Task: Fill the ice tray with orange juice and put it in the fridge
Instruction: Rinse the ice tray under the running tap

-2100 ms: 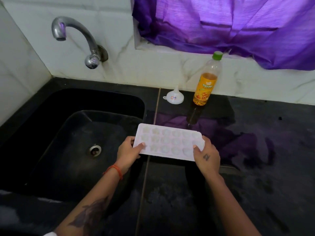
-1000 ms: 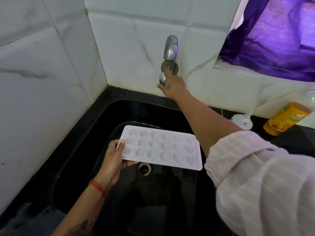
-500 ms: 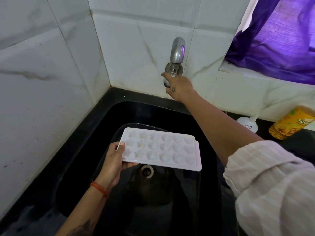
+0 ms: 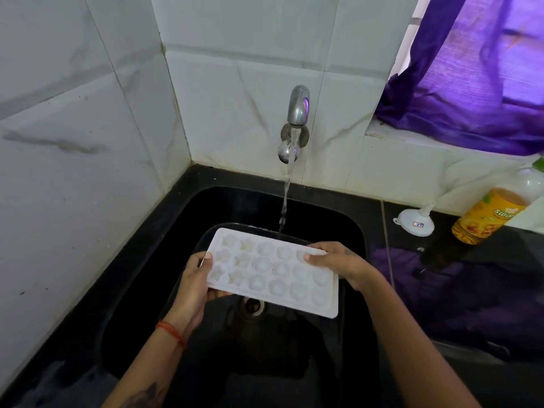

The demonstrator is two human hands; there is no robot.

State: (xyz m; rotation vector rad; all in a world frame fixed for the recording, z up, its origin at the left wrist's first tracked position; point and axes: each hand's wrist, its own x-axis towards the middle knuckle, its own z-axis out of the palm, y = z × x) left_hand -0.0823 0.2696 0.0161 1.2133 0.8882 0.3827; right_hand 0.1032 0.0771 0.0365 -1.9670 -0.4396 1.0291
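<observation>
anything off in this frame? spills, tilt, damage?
Nothing damaged or spilled. The tap runs, but its stream falls just behind the tray, not into it. Both hands, left and right, hold the empty tray over the sink. The juice bottle looks tilted, likely wide-angle distortion.

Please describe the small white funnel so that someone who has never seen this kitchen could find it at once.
Start at the black sink under the running tap and move right onto the dark counter. At the foot of the white tiled wall, the funnel stands mouth down, spout up. Its neighbour on the right is the orange juice bottle; the funnel is lower, all white, and carries a small sticker.
</observation>
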